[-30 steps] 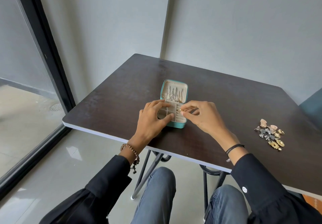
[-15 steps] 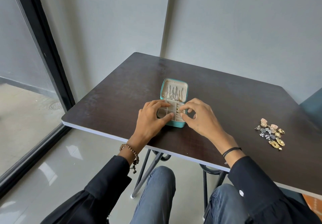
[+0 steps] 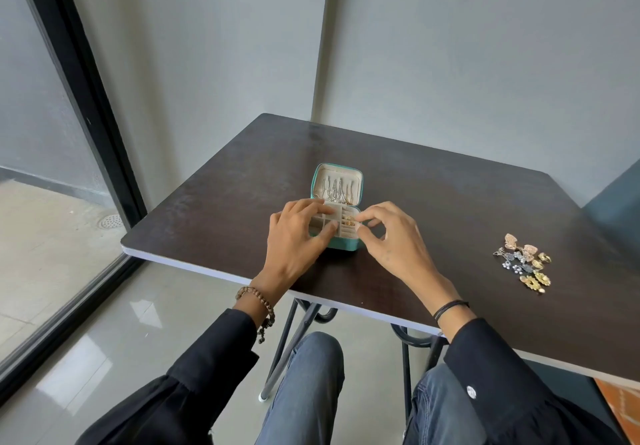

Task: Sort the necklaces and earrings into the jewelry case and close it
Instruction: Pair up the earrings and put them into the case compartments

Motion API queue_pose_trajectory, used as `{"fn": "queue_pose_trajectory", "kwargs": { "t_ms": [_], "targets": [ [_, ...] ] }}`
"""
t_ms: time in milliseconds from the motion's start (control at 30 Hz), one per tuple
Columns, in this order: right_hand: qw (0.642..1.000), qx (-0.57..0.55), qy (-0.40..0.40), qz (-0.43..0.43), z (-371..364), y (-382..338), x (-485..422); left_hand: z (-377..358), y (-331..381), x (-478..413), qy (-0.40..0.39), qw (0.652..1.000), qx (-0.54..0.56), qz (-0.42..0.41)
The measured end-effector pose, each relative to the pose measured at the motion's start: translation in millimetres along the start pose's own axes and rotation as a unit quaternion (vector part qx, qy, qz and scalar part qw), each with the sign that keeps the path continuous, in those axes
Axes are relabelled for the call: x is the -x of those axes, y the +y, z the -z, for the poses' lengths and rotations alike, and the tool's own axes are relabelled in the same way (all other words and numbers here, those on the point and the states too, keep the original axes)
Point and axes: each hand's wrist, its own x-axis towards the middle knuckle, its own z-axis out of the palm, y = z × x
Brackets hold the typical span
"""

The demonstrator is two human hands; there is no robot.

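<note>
1. Dark brown tabletop filled the scene: the table (image 3: pixel 450 202) stood in a corner of grey wall (image 3: pixel 450 63), with a black-framed glass door (image 3: pixel 86 98) far to the left of the left fingers.
2. The teal jewelry case (image 3: pixel 346 245) lay open on the table between the fingers of both hands, its lid (image 3: pixel 358 184) tilted back beyond the fingertips.
3. Necklaces (image 3: pixel 337 190) hung inside the lid, just past the fingertips. A few gold earrings (image 3: pixel 348 222) lay in the right-side compartments of the base, just beside the right index fingertip.
4. The left hand (image 3: pixel 294 240) gripped the case, with its fingers curled over the left compartments and its thumb pressed on the near wall.
5. The right hand (image 3: pixel 394 240) had thumb and index finger narrowly apart at the case's right rim, and the other fingers curled. Whether they pinched anything could not be told.
6. A pile of loose earrings (image 3: pixel 524 266), gold, pink and silver, lay on the table well to the right of the right fingers.
7. Behind the fingers, a beaded bracelet (image 3: pixel 254 300) circled the left wrist and a black cord (image 3: pixel 450 306) the right, above dark sleeves (image 3: pixel 207 358).
</note>
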Motion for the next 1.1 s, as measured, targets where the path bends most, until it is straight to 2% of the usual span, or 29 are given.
{"fn": "queue_pose_trajectory", "kwargs": {
  "t_ms": [267, 533, 833, 1000, 1100],
  "targets": [
    [0.999, -0.03, 0.037, -0.016, 24, 3, 0, -14, 52, -18, 0.005, 0.995, -0.065, -0.07],
    [0.994, -0.033, 0.083, -0.06, 69, 50, 20, -64, 104, -31, -0.024, 0.99, -0.065, -0.119],
    [0.98, 0.006, 0.144, -0.134, 120, 126, 55, -147, 161, -24, -0.13, 0.981, 0.005, -0.145],
    [0.959, -0.005, 0.206, -0.195, 140, 165, 73, -188, 178, -16, -0.188, 0.971, 0.026, -0.147],
    [0.948, 0.027, 0.232, -0.216, 149, 186, 80, -206, 181, -15, -0.21, 0.965, 0.029, -0.152]
  ]
}}
